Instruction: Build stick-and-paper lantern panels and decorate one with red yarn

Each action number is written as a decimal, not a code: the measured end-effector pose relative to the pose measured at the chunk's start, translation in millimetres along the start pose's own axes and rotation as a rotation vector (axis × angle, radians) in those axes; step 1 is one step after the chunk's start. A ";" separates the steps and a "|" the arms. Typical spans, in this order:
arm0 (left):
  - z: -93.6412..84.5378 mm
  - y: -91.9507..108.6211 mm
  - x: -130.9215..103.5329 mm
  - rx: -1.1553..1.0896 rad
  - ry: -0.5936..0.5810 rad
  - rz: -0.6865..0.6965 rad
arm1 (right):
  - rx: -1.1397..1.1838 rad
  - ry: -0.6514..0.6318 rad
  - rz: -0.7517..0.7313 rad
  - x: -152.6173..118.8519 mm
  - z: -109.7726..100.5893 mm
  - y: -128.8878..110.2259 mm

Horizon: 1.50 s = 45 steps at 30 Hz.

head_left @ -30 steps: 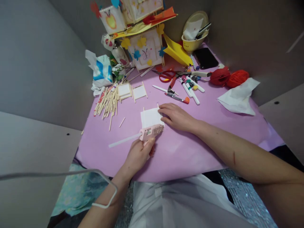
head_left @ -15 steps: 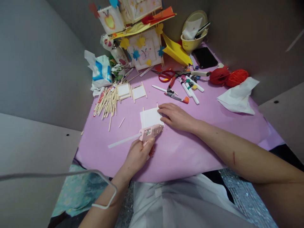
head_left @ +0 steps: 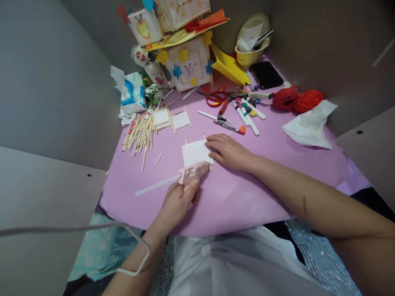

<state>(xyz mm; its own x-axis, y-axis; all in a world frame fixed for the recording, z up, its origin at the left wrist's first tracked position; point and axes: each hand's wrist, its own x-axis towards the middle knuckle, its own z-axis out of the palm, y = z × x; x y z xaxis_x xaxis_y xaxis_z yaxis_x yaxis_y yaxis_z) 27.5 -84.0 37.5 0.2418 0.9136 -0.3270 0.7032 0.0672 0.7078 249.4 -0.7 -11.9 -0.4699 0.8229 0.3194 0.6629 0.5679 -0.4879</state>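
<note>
- far left: a pale cable (head_left: 61, 229) runs in from the edge and bends across the left forearm.
- left, rear: a blue and white tissue pack (head_left: 133, 92) stands on the pink-covered worktop (head_left: 247, 197).
- left: wooden sticks (head_left: 138, 135) lie in a loose pile in front of the pack; one short stick (head_left: 158, 159) lies apart, to the right.
- left of centre: two small stick frames (head_left: 180, 119) with white panels lie side by side, beside the pile.
- centre, front: of the two hands, the left hand (head_left: 178, 200) is closed round the handle of a pink glue gun (head_left: 194, 171); a clear glue rod (head_left: 156, 186) projects from its back.
- centre: a white sheet (head_left: 195, 152) with sticks along its sides lies flat; the gun's nozzle is at its near right corner, contact cannot be confirmed.
- centre, rear: a decorated paper house (head_left: 189, 68) stands upright.
- right of centre: the right hand (head_left: 228, 151) is open, palm down, fingertips on the sheet's right edge; nothing is gripped.
- right, rear: red-handled scissors (head_left: 217, 98), white markers (head_left: 251, 123) and a black phone (head_left: 267, 75).
- far right: two balls of red yarn (head_left: 285, 98) beside a crumpled tissue (head_left: 311, 127).
</note>
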 end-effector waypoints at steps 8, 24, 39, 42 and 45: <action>-1.9 -1.2 -5.2 -0.041 0.034 -0.041 | 0.008 0.009 -0.015 0.8 1.9 1.6; -60.7 -15.6 17.1 -0.292 0.070 -0.303 | 0.011 -0.001 -0.014 -0.2 -0.6 -0.4; -54.6 -27.8 13.6 -0.267 0.030 -0.324 | 0.006 0.005 -0.009 -0.3 1.8 0.4; -60.5 -19.2 7.5 -0.075 0.006 -0.293 | 0.015 0.007 -0.010 -0.2 3.0 1.1; -69.3 -10.9 -1.6 0.088 -0.028 -0.189 | 0.012 0.002 -0.007 -0.3 3.8 1.7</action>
<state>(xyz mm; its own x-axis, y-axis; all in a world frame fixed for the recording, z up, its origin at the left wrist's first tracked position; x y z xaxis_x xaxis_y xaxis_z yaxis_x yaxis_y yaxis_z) -26.9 -58.5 73.7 0.1175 0.8767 -0.4665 0.7930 0.1999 0.5755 248.5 0.0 -16.0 -0.4732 0.8190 0.3244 0.6528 0.5733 -0.4951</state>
